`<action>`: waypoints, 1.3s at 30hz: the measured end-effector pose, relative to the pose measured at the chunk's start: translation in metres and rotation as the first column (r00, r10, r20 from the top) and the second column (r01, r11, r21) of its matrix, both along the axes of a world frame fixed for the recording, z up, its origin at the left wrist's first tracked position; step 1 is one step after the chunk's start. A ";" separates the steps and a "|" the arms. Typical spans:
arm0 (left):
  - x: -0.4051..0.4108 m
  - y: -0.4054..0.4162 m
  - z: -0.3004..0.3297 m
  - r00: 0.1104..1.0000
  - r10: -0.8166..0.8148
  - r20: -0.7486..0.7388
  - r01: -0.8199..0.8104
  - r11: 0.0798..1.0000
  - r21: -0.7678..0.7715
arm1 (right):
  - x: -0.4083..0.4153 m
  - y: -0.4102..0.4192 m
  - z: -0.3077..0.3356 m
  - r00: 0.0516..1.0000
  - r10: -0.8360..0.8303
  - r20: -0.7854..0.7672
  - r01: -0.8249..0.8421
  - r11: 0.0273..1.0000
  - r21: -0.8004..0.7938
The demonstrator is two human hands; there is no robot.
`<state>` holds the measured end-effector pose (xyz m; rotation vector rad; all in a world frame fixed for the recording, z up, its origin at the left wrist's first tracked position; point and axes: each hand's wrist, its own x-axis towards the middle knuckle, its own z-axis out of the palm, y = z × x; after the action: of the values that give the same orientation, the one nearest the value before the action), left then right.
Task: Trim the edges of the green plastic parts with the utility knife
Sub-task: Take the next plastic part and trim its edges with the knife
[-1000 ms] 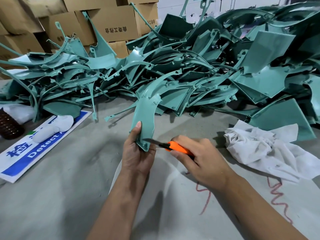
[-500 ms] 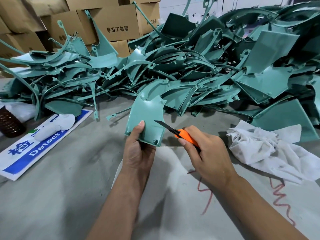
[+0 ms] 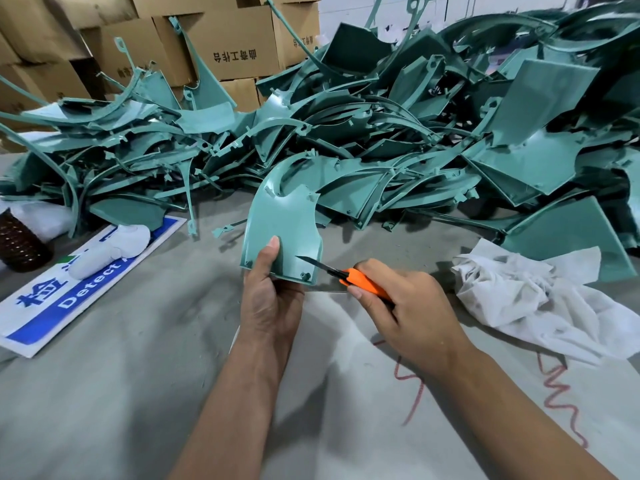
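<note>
1. Left hand (image 3: 270,299): grips one green plastic part (image 3: 282,233) by its lower edge, thumb pressed flat on the near face, fingers curled behind. The part stands nearly upright, lifted off the grey table (image 3: 114,393), just in front of the heap.
2. Right hand (image 3: 405,306): closed round the orange handle of the utility knife (image 3: 349,277). The blade tip lies against the part's lower right corner, beside a small mounting hole.
3. Heap of green parts (image 3: 381,140): a large tangled stock behind the held part, spread across the far side of the table; how many are already trimmed cannot be told.
4. Nearby items: crumpled white cloth (image 3: 540,299) to the right; blue-and-white sign (image 3: 79,289) to the left; cardboard boxes (image 3: 221,39) behind.
5. Hazard, judged: the blade points toward the left thumb. A slip off the smooth curved edge could carry it into the holding hand.
6. Hazard, judged: the part is held at one end only; knife pressure could twist it, gouging the face instead of shaving the edge.
</note>
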<state>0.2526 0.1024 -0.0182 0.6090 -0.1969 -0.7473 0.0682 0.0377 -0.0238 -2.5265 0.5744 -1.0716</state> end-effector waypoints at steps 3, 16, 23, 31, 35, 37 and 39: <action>0.001 -0.001 -0.001 0.999 0.006 -0.032 -0.006 1.000 0.009 | -0.001 -0.001 0.001 0.999 0.036 -0.033 -0.037 0.999 -0.013; -0.003 0.002 0.005 0.998 -0.014 0.060 0.013 1.000 0.012 | 0.000 -0.003 -0.001 0.990 -0.010 0.142 0.006 1.000 0.031; -0.007 0.002 0.006 0.998 -0.022 0.065 0.021 1.000 0.019 | 0.000 -0.003 -0.002 0.987 -0.075 0.145 0.068 0.996 0.051; -0.004 0.002 0.004 0.999 -0.020 0.028 0.020 1.000 0.010 | -0.002 -0.007 -0.002 0.993 -0.031 0.118 0.021 0.997 0.080; -0.002 0.002 0.004 1.000 -0.005 0.003 0.005 1.000 -0.002 | -0.003 -0.005 -0.002 0.997 0.071 0.023 -0.072 0.997 0.024; -0.001 0.001 0.004 1.000 -0.005 0.011 0.004 1.000 0.028 | -0.001 -0.003 -0.003 0.995 0.097 0.030 -0.098 0.995 0.016; -0.001 0.001 0.003 1.000 -0.003 0.017 0.003 0.999 0.039 | 0.000 -0.004 -0.003 0.992 0.091 0.089 -0.094 0.995 0.026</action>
<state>0.2515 0.1034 -0.0156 0.6519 -0.1992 -0.7507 0.0680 0.0341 -0.0267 -2.4409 0.4414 -1.1251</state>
